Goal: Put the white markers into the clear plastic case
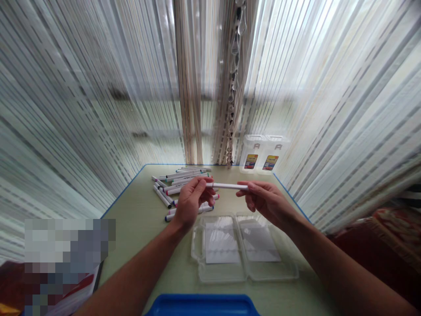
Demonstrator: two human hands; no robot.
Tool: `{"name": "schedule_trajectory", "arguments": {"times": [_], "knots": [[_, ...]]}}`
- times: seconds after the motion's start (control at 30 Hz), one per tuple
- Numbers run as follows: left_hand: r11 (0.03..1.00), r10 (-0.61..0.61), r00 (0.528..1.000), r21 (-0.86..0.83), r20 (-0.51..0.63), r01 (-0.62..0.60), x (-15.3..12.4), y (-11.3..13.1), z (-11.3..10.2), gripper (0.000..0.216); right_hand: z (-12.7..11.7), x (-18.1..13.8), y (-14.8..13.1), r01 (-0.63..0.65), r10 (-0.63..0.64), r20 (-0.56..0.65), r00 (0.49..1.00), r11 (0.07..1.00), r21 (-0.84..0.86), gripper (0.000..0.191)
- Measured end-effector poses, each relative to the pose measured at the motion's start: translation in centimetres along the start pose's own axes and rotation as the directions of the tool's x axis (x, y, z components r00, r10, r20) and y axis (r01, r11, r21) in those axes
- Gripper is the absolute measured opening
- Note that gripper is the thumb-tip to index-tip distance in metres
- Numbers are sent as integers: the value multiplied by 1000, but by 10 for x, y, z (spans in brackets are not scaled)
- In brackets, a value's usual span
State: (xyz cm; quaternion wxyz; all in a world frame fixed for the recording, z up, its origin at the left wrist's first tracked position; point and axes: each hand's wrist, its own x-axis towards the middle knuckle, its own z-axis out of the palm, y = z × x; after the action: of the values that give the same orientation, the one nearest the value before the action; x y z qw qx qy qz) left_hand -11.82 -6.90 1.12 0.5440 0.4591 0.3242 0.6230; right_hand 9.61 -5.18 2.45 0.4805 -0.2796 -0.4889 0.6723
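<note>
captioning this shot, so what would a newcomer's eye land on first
Probably the white marker held between the left hand and the right hand, near the picture's centre. Just below it, an open clear plastic case lies on the table, with a pile of markers to the left, partly hidden by the left hand. Pale striped curtains fill the upper picture.

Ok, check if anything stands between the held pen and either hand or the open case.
Nothing visible: the left hand and right hand hold the white pen, and no object shows between it and the open case.
</note>
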Motion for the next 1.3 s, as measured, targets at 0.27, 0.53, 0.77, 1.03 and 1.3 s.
{"name": "schedule_trajectory", "arguments": {"times": [0.27,0.53,0.77,1.03,1.3], "knots": [[1000,3,998,-24,62,-1,-2,3,1,27,-6,7,5,-5,8,-123,992,1000,25,25],[1000,4,999,-27,43,-3,-1,1,-1,28,-4,5,1,0,5,-122,993,999,39,28],[1000,27,999,-3,29,-27,1,-2,-3,28,-4,5,0,13,-6,-135,991,999,52,27],[992,40,995,118,90,-50,-3,0,-1,32,-8,9,1,25,-12,-171,985,997,73,25],[964,60,997,255,57,-72,-4,2,0,34,-10,8,4,66,-67,-177,982,998,-10,21]]}}
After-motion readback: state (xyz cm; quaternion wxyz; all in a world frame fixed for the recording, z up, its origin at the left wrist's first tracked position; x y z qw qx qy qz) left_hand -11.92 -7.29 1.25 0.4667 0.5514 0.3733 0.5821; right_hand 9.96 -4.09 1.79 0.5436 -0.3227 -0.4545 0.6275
